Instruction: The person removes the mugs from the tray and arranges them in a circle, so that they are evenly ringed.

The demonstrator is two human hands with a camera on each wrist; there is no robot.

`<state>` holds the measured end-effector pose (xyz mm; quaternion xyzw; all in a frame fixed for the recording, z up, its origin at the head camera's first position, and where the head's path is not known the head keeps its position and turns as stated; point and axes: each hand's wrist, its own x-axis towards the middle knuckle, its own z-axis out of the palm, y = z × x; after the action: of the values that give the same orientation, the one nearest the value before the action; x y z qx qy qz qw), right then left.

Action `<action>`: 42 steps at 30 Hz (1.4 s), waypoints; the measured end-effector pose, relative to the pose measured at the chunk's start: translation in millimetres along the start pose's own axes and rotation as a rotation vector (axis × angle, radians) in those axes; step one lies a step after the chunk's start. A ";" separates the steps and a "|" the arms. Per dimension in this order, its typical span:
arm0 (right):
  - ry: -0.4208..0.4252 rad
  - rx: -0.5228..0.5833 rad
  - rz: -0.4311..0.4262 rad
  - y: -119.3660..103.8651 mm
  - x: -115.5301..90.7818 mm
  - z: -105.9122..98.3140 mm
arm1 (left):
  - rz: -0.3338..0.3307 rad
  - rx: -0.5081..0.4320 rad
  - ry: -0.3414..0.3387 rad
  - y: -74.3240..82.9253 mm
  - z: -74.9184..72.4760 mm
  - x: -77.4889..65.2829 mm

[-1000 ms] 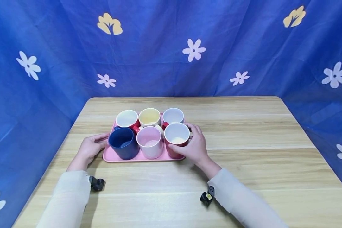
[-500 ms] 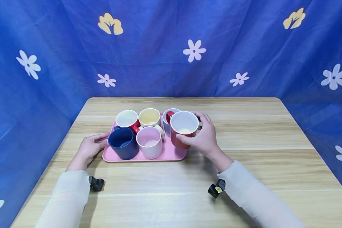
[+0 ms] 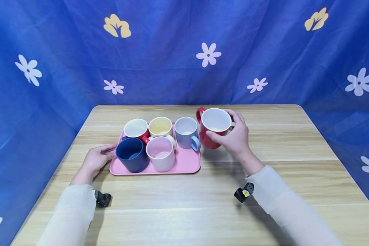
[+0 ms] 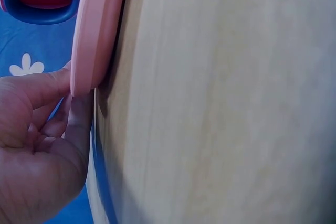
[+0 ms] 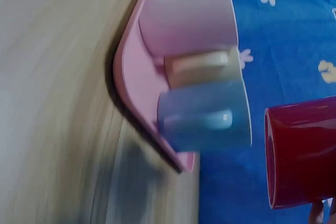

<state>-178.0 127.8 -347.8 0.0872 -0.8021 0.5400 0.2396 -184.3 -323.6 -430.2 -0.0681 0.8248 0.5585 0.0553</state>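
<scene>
Blue curtain (image 3: 160,68) at the back, white flowers all over it, and out front a pale wooden table (image 3: 295,160) where both hands are busy! Over on the right, the right hand (image 3: 236,136) has the red mug (image 3: 213,138), thumb across the near side, the other fingers going round behind. That mug hangs just beyond the tray's right edge, off the table by the look of it, rim up, its own handle pointing left.

Across at the tray's left edge, the left hand (image 3: 96,160) pinches the rim, digits either side of it as the left wrist view has it. Good support, that: I'd want the pink tray (image 3: 189,164) pinned flat while weight leaves one end.

Now the line-up! Navy mug (image 3: 138,163) at the near left corner, pink mug (image 3: 163,163) beside it along the near edge; behind them, a second red mug (image 3: 136,128) at the far left corner, a cream mug (image 3: 160,127) in the middle, and a light blue mug (image 3: 183,137) at the far right corner.

Watch that last one: its handle juts toward the right edge, close to the held mug. Best keep the grip firm, the rim level and the two handles well apart.
</scene>
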 end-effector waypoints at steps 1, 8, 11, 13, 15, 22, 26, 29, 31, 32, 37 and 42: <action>0.009 -0.006 0.004 2.7 1.6 -2.1 | 0.000 0.000 0.001 -0.1 -0.4 0.0; 0.054 -0.044 0.080 22.9 9.1 -14.0 | 0.006 -0.013 -0.003 1.5 0.4 -1.7; 0.065 -0.074 0.107 32.6 11.3 -17.9 | 0.008 -0.010 -0.006 1.6 1.2 -2.2; 0.072 -0.097 0.121 39.5 13.2 -19.8 | 0.005 -0.010 -0.006 1.2 1.3 -2.4; 0.079 -0.116 0.133 45.5 15.0 -21.5 | 0.001 -0.008 -0.001 0.7 0.8 -2.6; 0.104 -0.161 0.183 66.6 22.1 -27.7 | 0.002 -0.021 0.014 0.4 0.6 -2.6; 0.133 -0.206 0.213 79.9 26.2 -30.9 | 0.019 0.011 0.003 0.7 0.1 -3.6; 0.159 -0.230 0.230 87.9 28.6 -34.0 | 0.016 0.025 0.007 1.0 0.0 -3.8; 0.173 -0.239 0.241 92.2 30.0 -36.7 | 0.016 0.030 0.010 1.5 0.2 -3.8; 0.177 -0.242 0.248 94.0 30.7 -38.0 | 0.018 0.028 0.010 2.0 0.4 -4.0; 0.196 -0.265 0.275 103.5 34.8 -44.8 | 0.030 0.017 0.012 3.2 1.6 -4.7; 0.222 -0.283 0.302 110.5 38.7 -51.1 | 0.026 0.016 0.013 4.7 2.4 -6.4</action>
<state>-240.9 223.1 -404.9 -0.1282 -0.8425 0.4580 0.2528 -178.8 -319.3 -425.7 -0.0607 0.8304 0.5522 0.0434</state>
